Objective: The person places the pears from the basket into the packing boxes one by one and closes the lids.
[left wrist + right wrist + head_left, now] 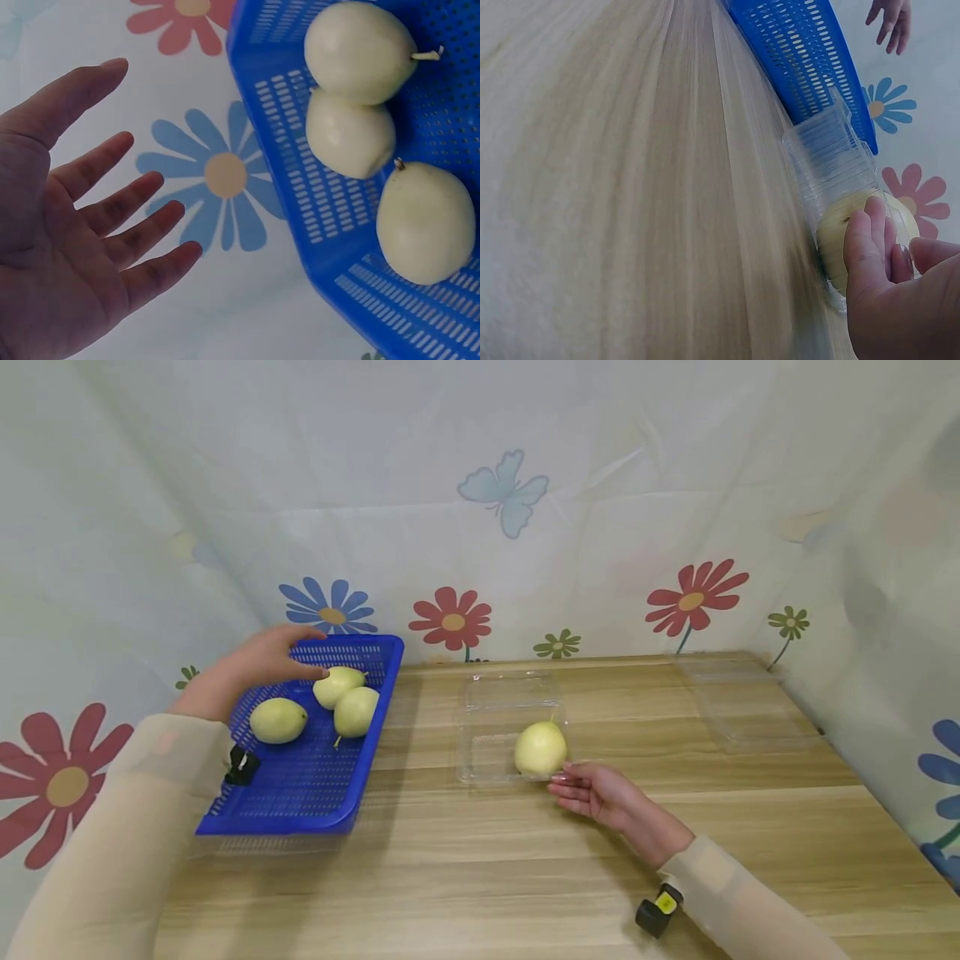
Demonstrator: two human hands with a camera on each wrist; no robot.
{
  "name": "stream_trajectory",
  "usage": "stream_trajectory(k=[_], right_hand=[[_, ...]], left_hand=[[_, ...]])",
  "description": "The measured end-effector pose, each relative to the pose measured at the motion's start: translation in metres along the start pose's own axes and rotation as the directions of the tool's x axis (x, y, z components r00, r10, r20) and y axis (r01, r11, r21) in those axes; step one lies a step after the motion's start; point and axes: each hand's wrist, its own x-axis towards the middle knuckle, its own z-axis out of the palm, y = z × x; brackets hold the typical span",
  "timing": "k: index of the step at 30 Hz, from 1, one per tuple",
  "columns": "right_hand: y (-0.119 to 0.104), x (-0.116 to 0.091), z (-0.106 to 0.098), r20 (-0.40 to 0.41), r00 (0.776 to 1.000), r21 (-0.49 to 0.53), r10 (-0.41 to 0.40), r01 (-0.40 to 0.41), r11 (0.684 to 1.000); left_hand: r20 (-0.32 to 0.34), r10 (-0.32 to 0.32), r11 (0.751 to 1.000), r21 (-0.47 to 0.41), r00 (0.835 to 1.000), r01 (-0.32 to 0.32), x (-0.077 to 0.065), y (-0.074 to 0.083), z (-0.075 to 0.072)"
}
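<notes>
My left hand (273,656) hovers over the far left side of a blue plastic basket (288,793), its thumb and fingers spread. Inside the basket lie three pale yellow-green pears: one pear (279,721) at the left, another pear (337,687) below my left thumb, and a third pear (356,712) against the right wall. The left wrist view shows the palm (60,247) holding nothing. With thumb and fingers at its near right corner, my right hand (600,793) pinches the rim of a clear plastic box (487,768). A single pear (541,748) sits in that box.
Another clear plastic container (757,710) lies at the far right of the wooden table (465,877). Behind the table hangs a white curtain (600,510) printed with flowers and a butterfly. Dark wrist devices sit on both sleeves.
</notes>
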Motion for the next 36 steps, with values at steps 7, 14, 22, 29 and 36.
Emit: stream_trajectory(k=[7, 14, 22, 29, 36], right_hand=[[0.000, 0.000, 0.000, 0.002, 1.000, -0.001, -0.002, 0.002, 1.000], [0.000, 0.001, 0.000, 0.008, 1.000, -0.003, -0.004, 0.004, 1.000], [0.000, 0.001, -0.001, 0.007, 1.000, -0.002, -0.003, 0.003, 1.000], [0.000, 0.002, -0.001, 0.004, 1.000, 0.001, 0.001, -0.001, 1.000], [0.000, 0.002, -0.001, -0.001, 1.000, -0.005, 0.001, -0.001, 1.000]], left_hand=[[0.055, -0.042, 0.999, 0.012, 0.998, 0.041, 0.001, -0.021, 0.004], [0.104, -0.103, 0.994, -0.011, 0.989, 0.105, -0.001, -0.033, 0.014], [0.112, -0.123, 0.991, -0.040, 0.986, 0.128, 0.002, -0.050, 0.031], [0.124, -0.170, 0.984, -0.035, 0.978, 0.176, 0.001, -0.065, 0.041], [0.141, -0.224, 0.970, -0.060, 0.964, 0.234, 0.000, -0.074, 0.050]])
